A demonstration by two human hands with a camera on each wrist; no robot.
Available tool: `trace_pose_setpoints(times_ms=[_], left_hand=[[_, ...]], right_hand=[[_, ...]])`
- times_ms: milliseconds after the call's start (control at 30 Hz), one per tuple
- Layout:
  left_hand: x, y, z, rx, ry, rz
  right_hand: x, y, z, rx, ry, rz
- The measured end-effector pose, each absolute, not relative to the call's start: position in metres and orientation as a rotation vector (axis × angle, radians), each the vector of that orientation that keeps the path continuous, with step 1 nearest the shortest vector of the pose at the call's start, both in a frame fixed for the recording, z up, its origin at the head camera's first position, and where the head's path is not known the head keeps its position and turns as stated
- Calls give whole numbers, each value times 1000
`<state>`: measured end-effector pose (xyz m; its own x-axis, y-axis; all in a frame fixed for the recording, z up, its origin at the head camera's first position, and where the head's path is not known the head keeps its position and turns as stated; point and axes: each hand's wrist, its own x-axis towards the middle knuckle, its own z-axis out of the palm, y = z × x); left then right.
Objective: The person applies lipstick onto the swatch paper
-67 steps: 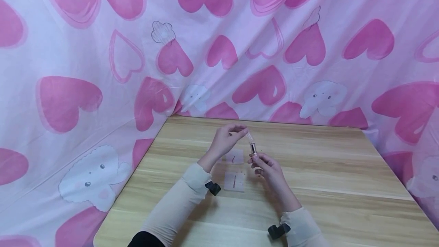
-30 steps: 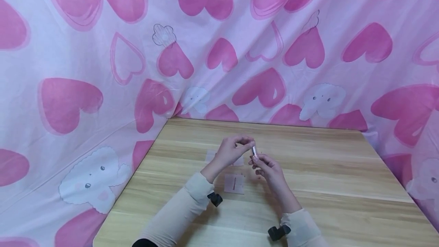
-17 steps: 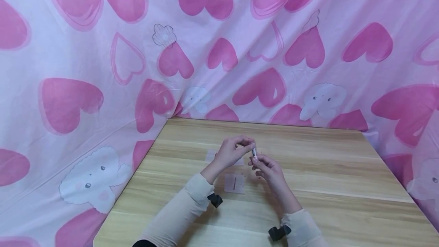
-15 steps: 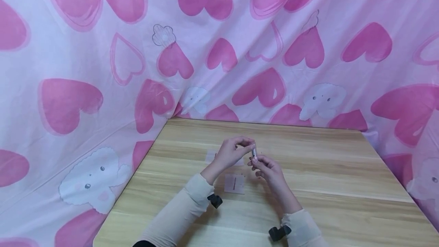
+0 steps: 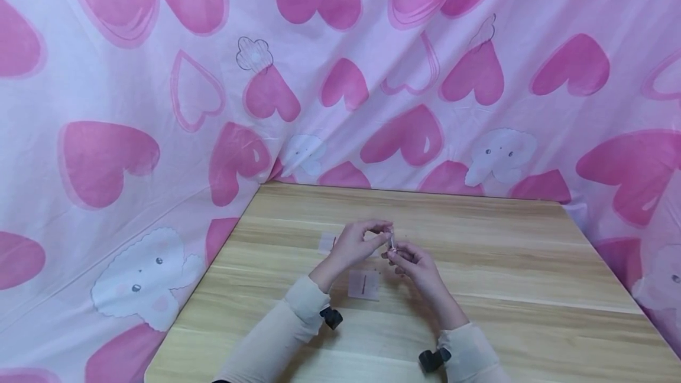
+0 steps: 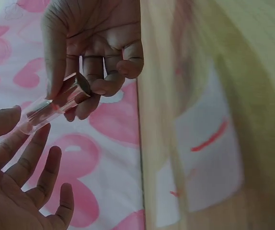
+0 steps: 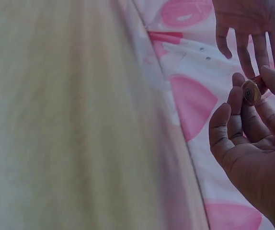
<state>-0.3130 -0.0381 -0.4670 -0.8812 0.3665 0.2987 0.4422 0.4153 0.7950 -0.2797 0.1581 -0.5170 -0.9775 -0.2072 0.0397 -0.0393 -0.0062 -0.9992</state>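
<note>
A lipstick point(image 5: 392, 241) with a shiny rose-gold body and a clear cap is held between both hands, tilted above the table. My left hand point(image 5: 353, 248) pinches the clear cap point(image 6: 30, 120) at its end between thumb and index finger, the other fingers spread. The body point(image 6: 71, 96) is gripped by the thumb and fingers of my right hand point(image 5: 418, 263), and its round dark base point(image 7: 251, 92) faces the right wrist camera. Cap and body are in line and joined in the left wrist view.
On the wooden table point(image 5: 505, 276) lie small pale paper squares, one with a reddish stroke point(image 5: 364, 285) in front and another point(image 5: 327, 243) partly behind my left wrist. A pink heart-patterned cloth point(image 5: 404, 75) hangs behind the table and along its left side.
Earlier my left hand held the clear cap above the exposed gold part of the lipstick; it has come down onto it. Both hands then shifted slightly lower and left.
</note>
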Motion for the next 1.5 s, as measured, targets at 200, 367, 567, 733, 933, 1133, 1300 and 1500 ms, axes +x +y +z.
trace_pose_setpoints(times_ms=[200,367,567,733,933,1133,1300,1500], left_hand=[[-309,-44,-483,-714,-2622,-1463],[-308,-46,-492,-714,-2609,-1494],[-307,-48,-495,-695,-2598,-1509],[-307,-51,-497,-698,-2630,-1498],[-306,-51,-498,-675,-2642,-1509],[-305,-50,-501,-660,-2655,-1499],[-306,-50,-502,-678,-2642,-1504],[-305,-49,-502,-666,-2653,-1509]], right_hand=[[-285,162,-532,-115,2165,-2080],[-286,164,-534,-75,2194,-2036],[-289,168,-532,-92,2309,-1866],[-294,170,-532,-138,2450,-1649],[-297,168,-527,-164,2563,-1508],[-298,168,-528,-195,2606,-1457],[-299,169,-530,-190,2607,-1478],[-299,169,-530,-165,2607,-1482]])
